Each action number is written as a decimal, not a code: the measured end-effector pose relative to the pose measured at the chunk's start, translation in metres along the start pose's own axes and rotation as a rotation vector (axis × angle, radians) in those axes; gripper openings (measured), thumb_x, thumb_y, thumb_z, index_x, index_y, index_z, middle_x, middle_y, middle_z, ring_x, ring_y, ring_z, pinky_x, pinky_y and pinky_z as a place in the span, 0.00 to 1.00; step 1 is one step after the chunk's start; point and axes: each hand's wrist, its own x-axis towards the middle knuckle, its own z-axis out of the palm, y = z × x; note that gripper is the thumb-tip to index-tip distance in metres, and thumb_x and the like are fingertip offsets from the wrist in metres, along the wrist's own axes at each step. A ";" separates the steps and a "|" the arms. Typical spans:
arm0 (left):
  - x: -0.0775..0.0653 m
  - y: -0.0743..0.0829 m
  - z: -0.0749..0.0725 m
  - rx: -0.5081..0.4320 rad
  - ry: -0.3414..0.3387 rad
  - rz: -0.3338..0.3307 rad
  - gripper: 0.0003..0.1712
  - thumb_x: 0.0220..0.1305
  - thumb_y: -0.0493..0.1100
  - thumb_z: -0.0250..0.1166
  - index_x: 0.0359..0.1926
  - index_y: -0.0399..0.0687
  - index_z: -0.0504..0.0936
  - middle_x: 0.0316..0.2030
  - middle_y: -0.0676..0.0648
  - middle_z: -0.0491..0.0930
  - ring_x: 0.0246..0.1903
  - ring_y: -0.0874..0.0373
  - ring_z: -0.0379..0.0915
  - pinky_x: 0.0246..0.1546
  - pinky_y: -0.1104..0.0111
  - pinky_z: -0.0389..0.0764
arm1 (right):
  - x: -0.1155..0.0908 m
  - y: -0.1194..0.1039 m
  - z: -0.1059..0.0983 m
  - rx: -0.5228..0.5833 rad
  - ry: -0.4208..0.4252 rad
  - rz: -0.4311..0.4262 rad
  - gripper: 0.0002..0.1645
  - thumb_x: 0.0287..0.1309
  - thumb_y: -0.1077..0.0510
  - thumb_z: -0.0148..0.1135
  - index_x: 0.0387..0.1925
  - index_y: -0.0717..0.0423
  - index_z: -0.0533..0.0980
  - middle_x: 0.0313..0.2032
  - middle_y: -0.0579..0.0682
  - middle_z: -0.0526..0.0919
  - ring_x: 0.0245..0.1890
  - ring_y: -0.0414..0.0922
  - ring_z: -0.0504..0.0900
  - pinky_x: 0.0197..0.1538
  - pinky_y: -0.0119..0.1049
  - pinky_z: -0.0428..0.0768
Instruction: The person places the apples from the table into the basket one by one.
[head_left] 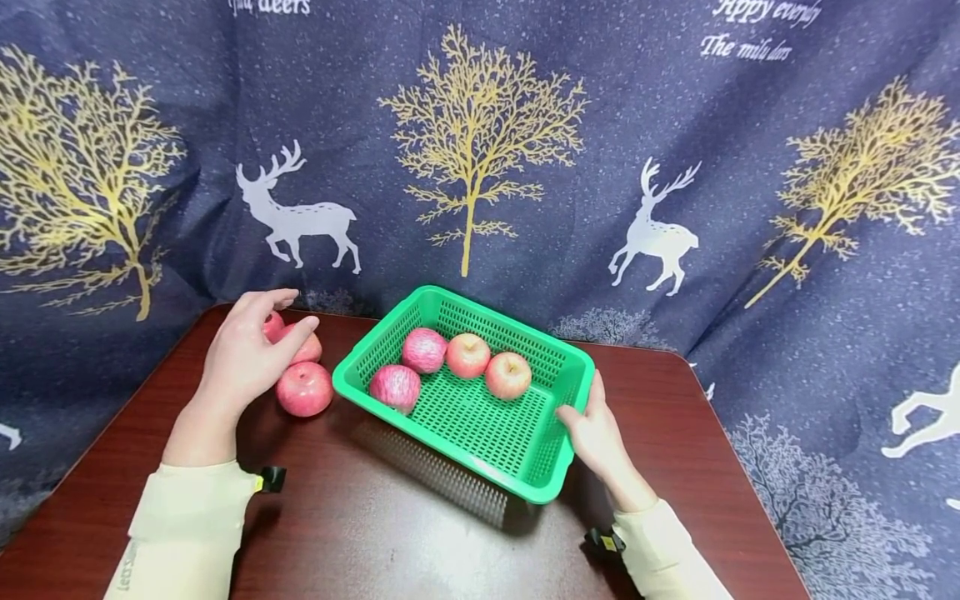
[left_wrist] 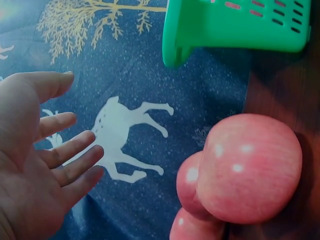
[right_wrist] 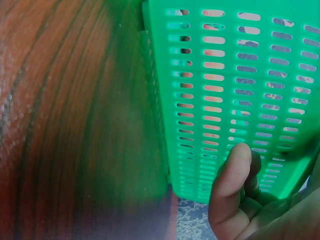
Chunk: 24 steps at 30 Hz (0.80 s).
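My left hand (head_left: 246, 350) is held over the apples at the table's left, its fingers apart and nothing in its grasp. Below it are a red apple (head_left: 304, 389) nearest me, another apple (head_left: 303, 343) behind, and a third apple (head_left: 273, 325) partly hidden by the fingers. In the left wrist view, the palm (left_wrist: 30, 170) is bare and apart from the large apple (left_wrist: 250, 167). My right hand (head_left: 596, 429) grips the right rim of a green plastic basket (head_left: 480, 460), thumb inside. Several apples lie in it, among them a striped one (head_left: 395, 388) and a paler one (head_left: 508, 376).
The dark brown wooden table (head_left: 360, 533) carries the basket's slotted shadow below its near side. Behind the table hangs a navy cloth (head_left: 525, 250) printed with white deer and golden trees. Small black devices (head_left: 273, 479) are strapped at both wrists.
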 end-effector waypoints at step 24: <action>0.004 -0.034 0.002 0.120 0.017 -0.084 0.33 0.64 0.63 0.61 0.62 0.49 0.75 0.58 0.39 0.71 0.59 0.40 0.63 0.54 0.43 0.65 | 0.000 -0.001 0.001 -0.004 -0.002 0.012 0.57 0.58 0.56 0.57 0.78 0.44 0.33 0.58 0.62 0.74 0.46 0.51 0.80 0.43 0.44 0.80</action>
